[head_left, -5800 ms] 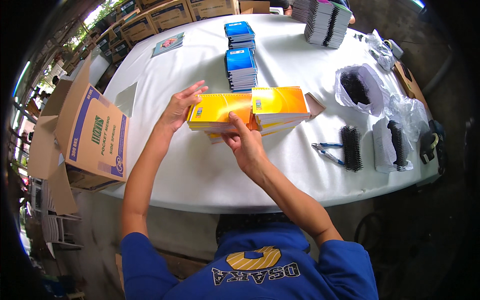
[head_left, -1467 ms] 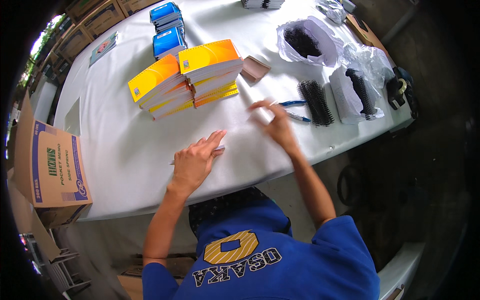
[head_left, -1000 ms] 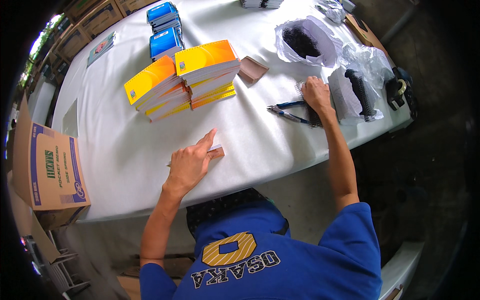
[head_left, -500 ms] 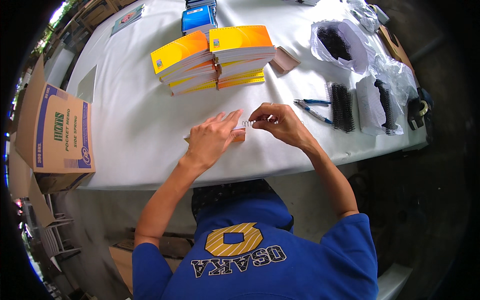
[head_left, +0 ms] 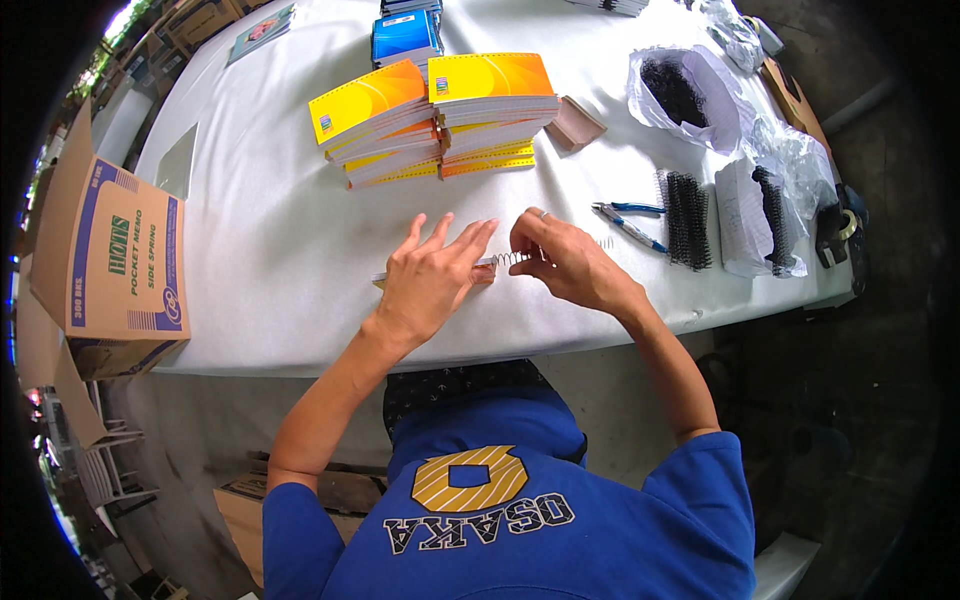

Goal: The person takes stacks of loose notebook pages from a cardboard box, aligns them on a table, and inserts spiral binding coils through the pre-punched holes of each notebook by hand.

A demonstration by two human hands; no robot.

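Observation:
A small notepad [head_left: 484, 275] with an orange cover lies on the table in front of me, mostly hidden under my left hand [head_left: 425, 280]. That hand holds it, its fingers stretched over the far side and the thumb at the right end. From the notepad's right end a thin dark wire spiral [head_left: 505, 259] runs into my right hand [head_left: 570, 258], pinched between thumb and fingers. The free end of the spiral shows beyond the right knuckles. How far the wire sits in the notepad's holes is hidden.
Stacks of yellow-orange notepads [head_left: 490, 80] stand ahead, blue ones [head_left: 405, 38] behind them. To the right are blue-handled pliers [head_left: 632, 225], a bundle of black spirals [head_left: 686, 220] and paper-wrapped spirals [head_left: 735, 215]. A cardboard box [head_left: 125, 260] stands at the left.
My right hand has shifted slightly right and down, and more of the wire spiral shows between the hands. The fingers of my left hand have spread wider, still on the notepad.

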